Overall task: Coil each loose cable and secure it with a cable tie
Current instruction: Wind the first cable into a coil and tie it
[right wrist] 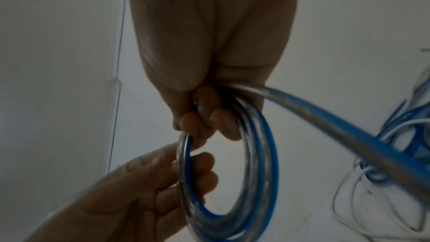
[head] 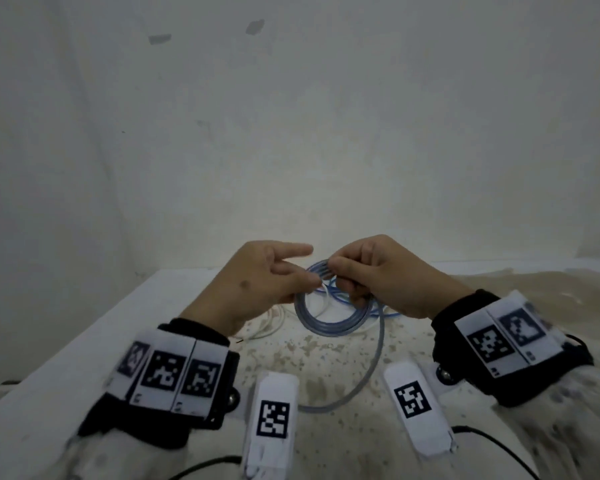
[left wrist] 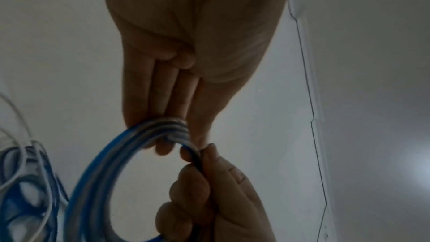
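Blue-and-grey cable coil (head: pixel 329 318) held upright above the bench (head: pixel 66 344), between both hands. Right hand (head: pixel 378 275) curled round the coil's top and right side, fingers wrapped through the loop, as seen from the right wrist camera with the coil (right wrist: pixel 232 181) hanging below the knuckles. Left hand (head: pixel 260 275) gripping the opposite side of the coil, thumb and lower fingers closed on the strands, index finger stretched out straight toward the right hand. From the left wrist camera, left hand (left wrist: pixel 186 52) fingers pressed onto the bundled strands (left wrist: pixel 130 146), right hand (left wrist: pixel 209 190) clamped on the same bundle just below. Loose tail of the same cable (head: pixel 371 372) trailing from the coil down and round across the speckled bench surface toward the near edge. Thin white wires (head: pixel 267 323) and a tangle of thin blue wire (head: pixel 340 296) lying on the bench behind and beneath the coil. Plain pale wall (head: pixel 291 116) behind.
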